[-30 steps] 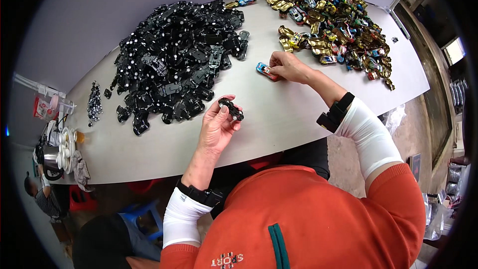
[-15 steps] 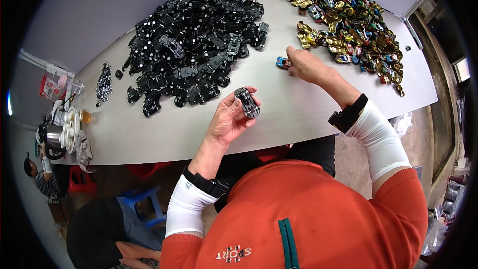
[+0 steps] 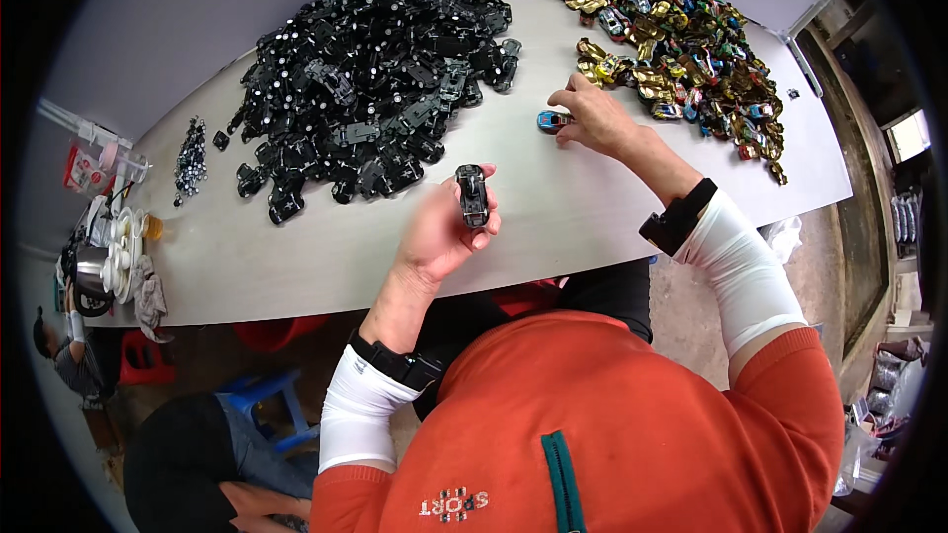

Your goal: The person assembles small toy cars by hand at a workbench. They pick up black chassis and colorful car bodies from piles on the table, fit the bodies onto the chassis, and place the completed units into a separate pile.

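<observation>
My left hand [image 3: 435, 237] is closed on a black toy car chassis [image 3: 473, 197], held above the near side of the table with its length pointing away from me. On the table right of centre lies a small blue toy car body [image 3: 553, 120] with some red on it. Over its right end is my right hand [image 3: 598, 122], thumb and forefinger parted beside the car; I cannot tell whether they touch it. Beyond my left hand rises a large heap of black chassis [image 3: 370, 89]. Past my right hand spreads a pile of gold and coloured car bodies [image 3: 681, 59].
A small pile of silvery parts [image 3: 191, 163] lies at the table's left. Cups on a tray [image 3: 123, 255], a metal kettle [image 3: 92, 271] and a cloth [image 3: 150, 296] stand at the left edge. A blue stool [image 3: 272, 400] and a bent-over person [image 3: 183, 459] are below left.
The chassis in my left hand has turned to point straight away from me. My right forefinger has lifted and spread from the thumb beside the blue car body. The whole view has shifted slightly.
</observation>
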The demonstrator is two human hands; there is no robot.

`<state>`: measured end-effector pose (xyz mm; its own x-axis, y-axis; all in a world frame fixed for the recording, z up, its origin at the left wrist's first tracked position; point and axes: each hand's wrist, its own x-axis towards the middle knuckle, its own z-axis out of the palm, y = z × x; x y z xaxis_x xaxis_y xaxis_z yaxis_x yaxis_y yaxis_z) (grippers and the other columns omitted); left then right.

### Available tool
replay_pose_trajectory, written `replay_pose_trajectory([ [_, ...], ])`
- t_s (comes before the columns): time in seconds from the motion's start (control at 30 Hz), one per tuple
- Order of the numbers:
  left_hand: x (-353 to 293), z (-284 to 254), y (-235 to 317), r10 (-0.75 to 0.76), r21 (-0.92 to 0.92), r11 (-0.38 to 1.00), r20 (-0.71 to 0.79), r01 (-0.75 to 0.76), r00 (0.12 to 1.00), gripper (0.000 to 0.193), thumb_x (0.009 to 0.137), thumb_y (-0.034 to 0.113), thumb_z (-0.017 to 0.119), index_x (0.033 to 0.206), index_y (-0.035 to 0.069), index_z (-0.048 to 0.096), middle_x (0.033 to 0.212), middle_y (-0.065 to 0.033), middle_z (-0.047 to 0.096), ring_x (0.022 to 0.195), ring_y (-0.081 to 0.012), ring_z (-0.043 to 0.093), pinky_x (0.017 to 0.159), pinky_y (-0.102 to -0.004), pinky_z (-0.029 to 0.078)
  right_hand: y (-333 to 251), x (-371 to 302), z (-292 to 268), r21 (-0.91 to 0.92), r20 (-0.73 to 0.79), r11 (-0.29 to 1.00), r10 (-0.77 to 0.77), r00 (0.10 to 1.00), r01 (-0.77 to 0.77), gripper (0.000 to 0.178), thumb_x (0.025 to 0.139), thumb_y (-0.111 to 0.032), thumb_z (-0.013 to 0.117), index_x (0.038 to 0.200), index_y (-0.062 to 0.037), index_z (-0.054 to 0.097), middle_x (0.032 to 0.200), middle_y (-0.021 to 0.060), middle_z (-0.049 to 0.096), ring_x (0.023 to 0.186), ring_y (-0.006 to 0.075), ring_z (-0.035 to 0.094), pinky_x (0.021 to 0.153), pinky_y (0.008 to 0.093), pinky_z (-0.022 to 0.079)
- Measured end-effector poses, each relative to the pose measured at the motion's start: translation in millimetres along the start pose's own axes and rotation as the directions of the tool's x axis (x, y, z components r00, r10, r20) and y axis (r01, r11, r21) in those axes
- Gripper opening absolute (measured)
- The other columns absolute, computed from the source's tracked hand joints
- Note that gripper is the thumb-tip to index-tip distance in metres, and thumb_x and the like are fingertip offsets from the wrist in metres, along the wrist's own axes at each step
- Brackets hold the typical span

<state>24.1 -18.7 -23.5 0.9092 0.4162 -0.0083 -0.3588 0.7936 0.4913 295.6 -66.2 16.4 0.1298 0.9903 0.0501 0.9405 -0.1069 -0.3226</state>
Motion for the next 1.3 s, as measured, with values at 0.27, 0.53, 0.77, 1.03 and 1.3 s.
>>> replay_pose_trajectory([
  [0.27, -4.6, -8.0, 6.2, -0.040, -0.031, 0.999, -0.136, 0.036, 0.990, 0.032, 0.093, 0.030, 0.047, 0.099, -0.001, 0.054, 0.078, -0.0200, 0.061, 0.051, -0.0198, 0.055, 0.034, -0.0193, 0.037, -39.8, -10.6, -3.7, 0.785, 0.212, 0.612, -0.116, 0.970, -0.098, 0.031, 0.071, -0.014, 0.071, 0.099, -0.0025, 0.066, 0.072, 0.0040, 0.062, 0.061, 0.0093, 0.055, 0.051, 0.0267, 0.043],
  [0.53, -4.6, -6.1, 10.9, -0.118, 0.059, 0.989, -0.245, 0.136, 0.962, 0.038, 0.089, 0.035, 0.053, 0.102, -0.001, 0.054, 0.076, -0.0180, 0.061, 0.050, -0.0173, 0.055, 0.036, -0.0180, 0.037, -86.6, -25.4, -11.8, 0.824, 0.395, 0.494, -0.154, 0.906, -0.276, 0.031, 0.072, -0.017, 0.071, 0.099, -0.0028, 0.067, 0.065, 0.0001, 0.059, 0.054, 0.0037, 0.046, 0.044, 0.0188, 0.032],
  [0.77, -0.4, 15.5, 5.7, 0.408, 0.299, 0.896, -0.256, -0.329, 0.877, 0.037, 0.080, -0.003, 0.061, 0.116, -0.002, 0.051, 0.092, -0.0086, 0.057, 0.070, -0.0160, 0.060, 0.057, -0.0225, 0.053, -85.5, -24.0, 19.2, 0.870, 0.453, -0.215, -0.007, 0.891, -0.444, 0.023, 0.079, -0.013, 0.069, 0.093, 0.0032, 0.060, 0.070, 0.0058, 0.058, 0.055, 0.0053, 0.049, 0.038, 0.0150, 0.027],
  [1.03, 5.3, 7.5, 17.0, 0.397, 0.176, 0.914, -0.207, -0.365, 0.894, 0.030, 0.086, 0.016, 0.059, 0.112, 0.003, 0.055, 0.103, -0.0124, 0.060, 0.073, -0.0165, 0.060, 0.048, -0.0204, 0.047, -94.8, -33.0, 5.6, 0.983, 0.168, 0.055, 0.098, 0.981, -0.174, 0.028, 0.078, -0.015, 0.069, 0.101, -0.0007, 0.061, 0.076, 0.0056, 0.063, 0.064, 0.0063, 0.056, 0.043, 0.0155, 0.032],
  [1.3, 7.3, 3.7, 14.8, 0.379, 0.264, 0.907, -0.172, -0.328, 0.909, 0.028, 0.086, 0.019, 0.059, 0.110, 0.005, 0.056, 0.100, -0.0104, 0.062, 0.074, -0.0122, 0.059, 0.046, -0.0198, 0.044, -100.7, -26.9, 4.4, 0.966, -0.052, 0.257, 0.049, 0.997, 0.038, 0.020, 0.076, -0.002, 0.066, 0.092, 0.0082, 0.061, 0.074, 0.0083, 0.063, 0.065, 0.0117, 0.060, 0.059, 0.0242, 0.051],
])
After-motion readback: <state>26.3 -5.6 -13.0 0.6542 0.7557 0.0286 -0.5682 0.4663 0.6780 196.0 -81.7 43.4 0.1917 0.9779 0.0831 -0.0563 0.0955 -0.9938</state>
